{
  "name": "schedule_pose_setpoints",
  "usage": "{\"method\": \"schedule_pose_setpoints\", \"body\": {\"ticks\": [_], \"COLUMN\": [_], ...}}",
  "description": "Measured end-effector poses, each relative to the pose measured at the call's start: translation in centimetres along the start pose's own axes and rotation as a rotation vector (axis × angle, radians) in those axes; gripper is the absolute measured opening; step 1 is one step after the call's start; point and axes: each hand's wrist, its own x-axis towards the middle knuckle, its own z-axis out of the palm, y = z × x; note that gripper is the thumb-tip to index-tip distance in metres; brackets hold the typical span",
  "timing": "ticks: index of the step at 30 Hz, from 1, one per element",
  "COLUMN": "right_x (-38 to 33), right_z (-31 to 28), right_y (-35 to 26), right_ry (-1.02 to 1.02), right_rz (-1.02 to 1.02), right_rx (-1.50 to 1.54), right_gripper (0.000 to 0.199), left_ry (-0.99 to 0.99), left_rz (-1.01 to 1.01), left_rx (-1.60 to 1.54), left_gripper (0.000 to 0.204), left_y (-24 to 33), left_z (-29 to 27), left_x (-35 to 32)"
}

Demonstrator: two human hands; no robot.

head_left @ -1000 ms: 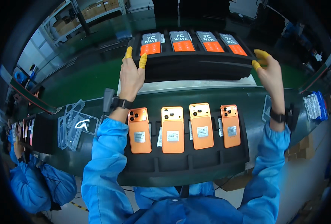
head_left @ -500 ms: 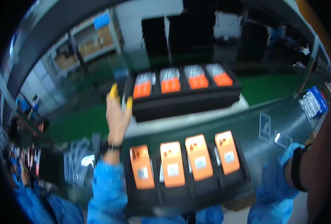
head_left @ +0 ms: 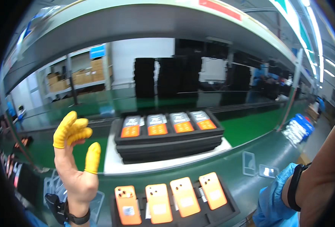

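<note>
A: Left hand (head_left: 76, 174) first. Grip?

B: Released. Raised, yellow covers (head_left: 64, 130) on the digits, thumb parted from curled fingers, nothing between them. Dark strap (head_left: 78, 219) at the wrist.

A: Right hand?

B: Out of view; cannot tell its grip. Only the right forearm (head_left: 322, 170) shows, large along the right edge, dark band (head_left: 296, 187) around it, blue sleeve (head_left: 275, 193) beside the band.

A: What stands nearest the raised hand?

B: A stack of black trays (head_left: 171, 147), to its right, apart from it, resting on a white board (head_left: 112, 162). Top tray bears four grey-and-orange phones (head_left: 158, 125) in a row.

A: Closer to the body?

B: A black front tray (head_left: 217, 217) with four orange phones (head_left: 158, 202), backs up, camera ends toward the stack. Pale labels on the backs, print blurred.

A: Either side?

B: Clear cases (head_left: 54, 185) at left, partly hidden by the left wrist. At right, two clear covers (head_left: 248, 164) lie near each other on the green bench (head_left: 212, 166); farther right, a blue package (head_left: 303, 126). Cartons (head_left: 82, 76) on a rear shelf.
</note>
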Motion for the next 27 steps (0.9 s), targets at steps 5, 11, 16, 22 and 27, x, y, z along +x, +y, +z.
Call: {"method": "schedule_pose_setpoints", "body": {"ticks": [5,11,16,22,27], "right_x": [-0.1,-0.7,-0.5,-18.1,-29.0], "right_z": [0.9,3.6,0.7,-2.4,-4.9], "right_y": [1.0,2.0,0.4,-0.4,-3.9], "right_ry": [-0.023,-0.054,-0.124,-0.647,-0.624], "right_rz": [-0.004,-0.01,-0.065,0.456,1.158], "right_rx": [0.023,0.057,-0.036,-0.264,-0.199], "right_gripper": [0.058,0.06,0.061,0.078,0.137], "left_ry": [-0.011,-0.014,-0.197,-0.604,-0.694], "left_rz": [0.088,0.032,-0.046,-0.593,-0.883], "left_rx": [0.078,0.115,0.094,0.374,0.399], "left_gripper": [0.063,0.059,0.061,0.091,0.109], "left_y": [2.2,1.7,-0.6,0.5,0.4], "left_z": [-2.6,-5.3,-6.3,-13.5,-13.4], "left_x": [-1.7,-3.5,-8.6,-21.7,-26.8]}}
